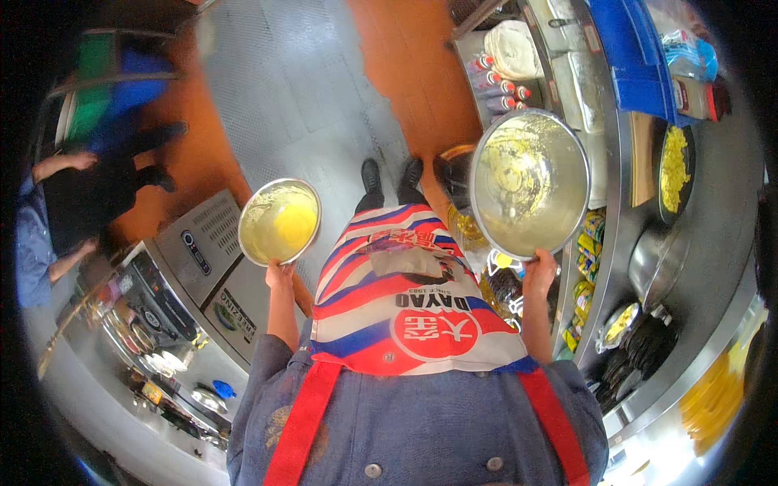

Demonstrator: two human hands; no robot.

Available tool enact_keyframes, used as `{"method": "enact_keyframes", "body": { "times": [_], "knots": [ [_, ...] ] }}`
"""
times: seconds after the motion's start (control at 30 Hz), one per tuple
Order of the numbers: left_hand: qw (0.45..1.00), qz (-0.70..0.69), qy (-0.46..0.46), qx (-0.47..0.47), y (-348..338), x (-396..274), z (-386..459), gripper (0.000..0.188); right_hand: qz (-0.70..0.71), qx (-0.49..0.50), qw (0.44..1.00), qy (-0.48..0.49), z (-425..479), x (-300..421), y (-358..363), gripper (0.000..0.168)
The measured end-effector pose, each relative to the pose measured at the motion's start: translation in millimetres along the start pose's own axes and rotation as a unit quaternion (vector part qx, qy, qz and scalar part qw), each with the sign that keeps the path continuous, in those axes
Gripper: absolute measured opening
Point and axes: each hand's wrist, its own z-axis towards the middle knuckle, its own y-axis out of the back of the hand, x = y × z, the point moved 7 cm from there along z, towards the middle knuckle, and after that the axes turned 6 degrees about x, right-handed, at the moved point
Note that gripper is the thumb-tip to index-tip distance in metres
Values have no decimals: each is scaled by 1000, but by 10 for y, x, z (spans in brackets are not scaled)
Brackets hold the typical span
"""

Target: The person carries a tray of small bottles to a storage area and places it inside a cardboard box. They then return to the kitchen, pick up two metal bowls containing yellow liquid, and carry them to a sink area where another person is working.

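My left hand [279, 278] grips the near rim of a smaller metal bowl [255, 234]. A pool of yellow liquid [296, 223], which looks like beaten egg, lies in that bowl. On the other side, my right hand [538, 273] is closed on the rim of a larger metal mixing bowl [547, 206]. Yellow smears and residue coat the inside of this bowl, and its opening is tilted towards me. Both bowls are held up, well apart, on either side of my striped apron [377, 291].
A steel counter [614, 255] with shelves runs along the right, bearing a black dish of yellow food [674, 170] and a blue bin [638, 61]. Freezer cabinets [203, 243] stand at left. A co-worker [36, 243] is at far left. Grey matting [285, 91] covers the floor ahead.
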Motion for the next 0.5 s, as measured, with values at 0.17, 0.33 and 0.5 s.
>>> {"method": "enact_keyframes", "body": {
  "times": [0.17, 0.33, 0.5],
  "knots": [
    [967, -33, -239, 87, 434, -63, 74, 40, -24, 174, 984, -40, 266, -38, -433, 22],
    [987, 48, -129, -79, 308, -36, -44, 25, -52, 187, 981, -2, 230, -20, -863, 28],
    [985, -69, -127, -98, 443, -36, -786, 32, -145, 209, 967, -29, 857, -474, -1054, 23]
  ]
}}
